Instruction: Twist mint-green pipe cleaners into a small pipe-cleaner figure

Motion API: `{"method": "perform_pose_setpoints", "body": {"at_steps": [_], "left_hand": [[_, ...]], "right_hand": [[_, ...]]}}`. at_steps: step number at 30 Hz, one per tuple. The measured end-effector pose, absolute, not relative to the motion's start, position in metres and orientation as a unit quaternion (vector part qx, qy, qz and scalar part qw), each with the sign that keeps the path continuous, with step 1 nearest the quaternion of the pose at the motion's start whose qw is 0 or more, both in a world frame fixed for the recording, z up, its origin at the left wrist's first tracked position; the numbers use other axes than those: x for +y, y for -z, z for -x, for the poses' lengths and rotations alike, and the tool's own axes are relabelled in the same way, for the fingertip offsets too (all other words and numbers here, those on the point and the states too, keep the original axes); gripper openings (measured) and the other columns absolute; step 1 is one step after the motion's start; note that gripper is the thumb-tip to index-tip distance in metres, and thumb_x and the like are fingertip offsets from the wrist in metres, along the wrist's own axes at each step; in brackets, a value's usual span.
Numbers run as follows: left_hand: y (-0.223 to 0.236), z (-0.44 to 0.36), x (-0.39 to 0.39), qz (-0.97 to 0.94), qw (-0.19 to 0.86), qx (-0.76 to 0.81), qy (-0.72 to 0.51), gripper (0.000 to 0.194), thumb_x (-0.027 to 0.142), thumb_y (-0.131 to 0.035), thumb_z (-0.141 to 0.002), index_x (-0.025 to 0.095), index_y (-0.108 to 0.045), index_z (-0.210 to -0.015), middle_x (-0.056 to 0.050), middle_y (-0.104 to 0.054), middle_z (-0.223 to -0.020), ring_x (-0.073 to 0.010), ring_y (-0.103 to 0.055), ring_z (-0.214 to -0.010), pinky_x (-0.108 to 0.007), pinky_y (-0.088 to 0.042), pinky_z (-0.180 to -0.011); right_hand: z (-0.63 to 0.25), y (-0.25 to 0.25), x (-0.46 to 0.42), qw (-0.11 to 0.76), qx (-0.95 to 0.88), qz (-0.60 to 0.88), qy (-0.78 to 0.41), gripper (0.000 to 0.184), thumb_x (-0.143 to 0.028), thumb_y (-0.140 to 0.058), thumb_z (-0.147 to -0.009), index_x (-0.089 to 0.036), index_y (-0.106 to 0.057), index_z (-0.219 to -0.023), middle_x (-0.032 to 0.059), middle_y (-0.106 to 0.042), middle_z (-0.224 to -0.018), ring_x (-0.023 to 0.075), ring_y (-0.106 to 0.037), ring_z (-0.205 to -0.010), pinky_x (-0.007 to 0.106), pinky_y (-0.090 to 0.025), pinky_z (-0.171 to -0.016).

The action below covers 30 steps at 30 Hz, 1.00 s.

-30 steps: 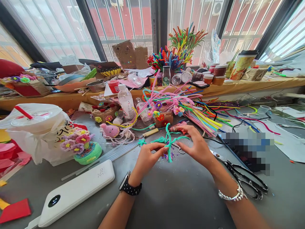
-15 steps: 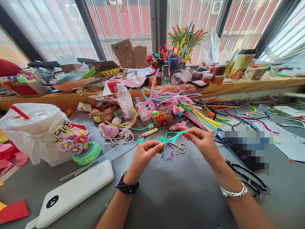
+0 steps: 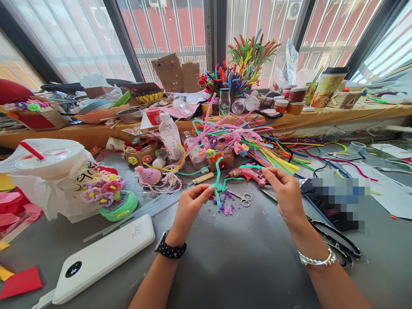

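Observation:
My left hand (image 3: 195, 201) pinches a turquoise-green pipe cleaner shape (image 3: 218, 182) between thumb and fingertips. Its strands stick out in several directions, one pointing up. In my right hand (image 3: 283, 189) is the end of a green pipe cleaner strand (image 3: 249, 166), held between thumb and fingers; I cannot tell whether it joins the shape on the left. Just behind lies a pink glue gun (image 3: 252, 175). Small scissors (image 3: 244, 200) rest on the table beside purple and pink fuzz scraps (image 3: 228, 209), between and beyond my hands.
A white power bank (image 3: 106, 257) and a crocheted flower pot (image 3: 119, 206) lie left, near a bagged drink cup (image 3: 48, 171). Loose pipe cleaners (image 3: 273, 156) and bottles (image 3: 170, 137) crowd the back. On the right are a phone (image 3: 328, 206) and black-framed glasses (image 3: 341, 244).
My hands have moved apart, the right one going right with its strand. One green strand at my left hand now stands upright. More of the glue gun shows.

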<state>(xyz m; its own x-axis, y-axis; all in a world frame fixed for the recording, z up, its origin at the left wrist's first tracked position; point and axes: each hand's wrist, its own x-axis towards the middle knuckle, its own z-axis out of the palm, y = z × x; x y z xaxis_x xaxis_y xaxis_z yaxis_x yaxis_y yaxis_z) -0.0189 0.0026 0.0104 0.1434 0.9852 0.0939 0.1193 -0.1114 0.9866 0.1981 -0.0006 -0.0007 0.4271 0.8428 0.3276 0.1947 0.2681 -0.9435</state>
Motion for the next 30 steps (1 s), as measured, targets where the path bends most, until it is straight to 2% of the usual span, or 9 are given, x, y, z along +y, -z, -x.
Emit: {"method": "perform_pose_setpoints", "body": {"at_steps": [5,7,9,12,18,21,24,28,30], "left_hand": [[-0.01,0.016,0.002,-0.6,0.464,0.468,-0.453,0.019,0.029,-0.058,-0.072,0.015,-0.068,-0.08,-0.001,-0.066,-0.066,-0.0139,-0.059,-0.067,-0.021,-0.044,-0.062],[-0.008,0.015,0.001,-0.614,0.455,0.463,-0.449,0.021,0.03,-0.057,-0.073,0.015,-0.069,-0.083,-0.003,-0.068,-0.073,-0.0148,-0.06,-0.069,-0.022,-0.044,-0.064],[-0.006,0.013,0.001,-0.637,0.435,0.456,-0.444,0.022,0.03,-0.057,-0.073,0.016,-0.069,-0.086,-0.004,-0.069,-0.08,-0.016,-0.06,-0.072,-0.024,-0.045,-0.067],[-0.004,0.01,0.0,-0.677,0.396,0.441,-0.435,0.021,0.029,-0.056,-0.074,0.018,-0.07,-0.086,-0.005,-0.067,-0.086,-0.0175,-0.059,-0.08,-0.026,-0.044,-0.073],[-0.002,0.006,-0.001,-0.702,0.371,0.427,-0.433,0.019,0.027,-0.056,-0.074,0.017,-0.069,-0.084,-0.005,-0.066,-0.082,-0.0165,-0.06,-0.077,-0.025,-0.046,-0.07],[-0.001,0.007,-0.002,-0.719,0.311,0.441,-0.439,0.015,0.025,-0.056,-0.075,0.017,-0.067,-0.081,-0.004,-0.066,-0.078,-0.0152,-0.06,-0.073,-0.024,-0.046,-0.068],[0.003,0.008,-0.003,-0.764,0.173,0.458,-0.42,0.014,0.021,-0.054,-0.077,0.019,-0.067,-0.081,-0.004,-0.065,-0.075,-0.0155,-0.058,-0.072,-0.026,-0.045,-0.067],[0.008,0.009,-0.002,-0.82,-0.018,0.463,-0.335,0.018,0.018,-0.05,-0.079,0.019,-0.067,-0.084,-0.005,-0.064,-0.074,-0.0184,-0.056,-0.069,-0.032,-0.043,-0.066],[0.009,0.009,-0.001,-0.854,-0.063,0.424,-0.294,0.02,0.015,-0.048,-0.08,0.02,-0.067,-0.082,-0.004,-0.064,-0.071,-0.0177,-0.056,-0.068,-0.035,-0.042,-0.072]], "right_hand": [[-0.194,0.005,0.002,0.499,-0.606,0.596,-0.17,0.027,-0.038,-0.058,-0.07,-0.016,-0.064,-0.086,0.0092,-0.064,-0.089,0.0225,-0.057,-0.083,0.037,-0.043,-0.075],[-0.19,0.006,0.002,0.481,-0.633,0.591,-0.135,0.031,-0.038,-0.058,-0.071,-0.017,-0.063,-0.092,0.0105,-0.062,-0.097,0.0244,-0.054,-0.092,0.038,-0.04,-0.081],[-0.183,0.005,-0.002,0.467,-0.66,0.547,-0.216,0.027,-0.039,-0.05,-0.078,-0.017,-0.063,-0.089,0.008,-0.063,-0.093,0.0204,-0.056,-0.086,0.033,-0.043,-0.076],[-0.166,0.001,-0.011,0.4,-0.694,0.46,-0.384,0.028,-0.04,-0.05,-0.079,-0.016,-0.063,-0.076,0.0039,-0.064,-0.075,0.0158,-0.058,-0.071,0.026,-0.045,-0.064],[-0.149,0.001,-0.02,0.41,-0.662,0.444,-0.443,0.018,-0.033,-0.054,-0.075,-0.015,-0.055,-0.069,0.0,-0.056,-0.065,0.0118,-0.053,-0.061,0.023,-0.042,-0.058],[-0.153,0.001,-0.019,0.417,-0.649,0.46,-0.439,0.016,-0.029,-0.05,-0.076,-0.016,-0.051,-0.067,-0.0013,-0.052,-0.061,0.0108,-0.05,-0.058,0.022,-0.041,-0.055],[-0.158,0.0,-0.017,0.413,-0.686,0.478,-0.361,0.013,-0.026,-0.048,-0.078,-0.016,-0.051,-0.069,0.0002,-0.054,-0.064,0.0122,-0.051,-0.061,0.024,-0.041,-0.058],[-0.16,0.004,-0.016,0.386,-0.777,0.479,-0.132,0.015,-0.023,-0.045,-0.082,-0.016,-0.054,-0.072,0.0048,-0.057,-0.071,0.0161,-0.051,-0.068,0.028,-0.04,-0.064],[-0.16,0.006,-0.015,0.375,-0.804,0.46,-0.031,0.02,-0.024,-0.042,-0.085,-0.015,-0.056,-0.073,0.0068,-0.057,-0.071,0.0179,-0.05,-0.069,0.031,-0.038,-0.065]]}}
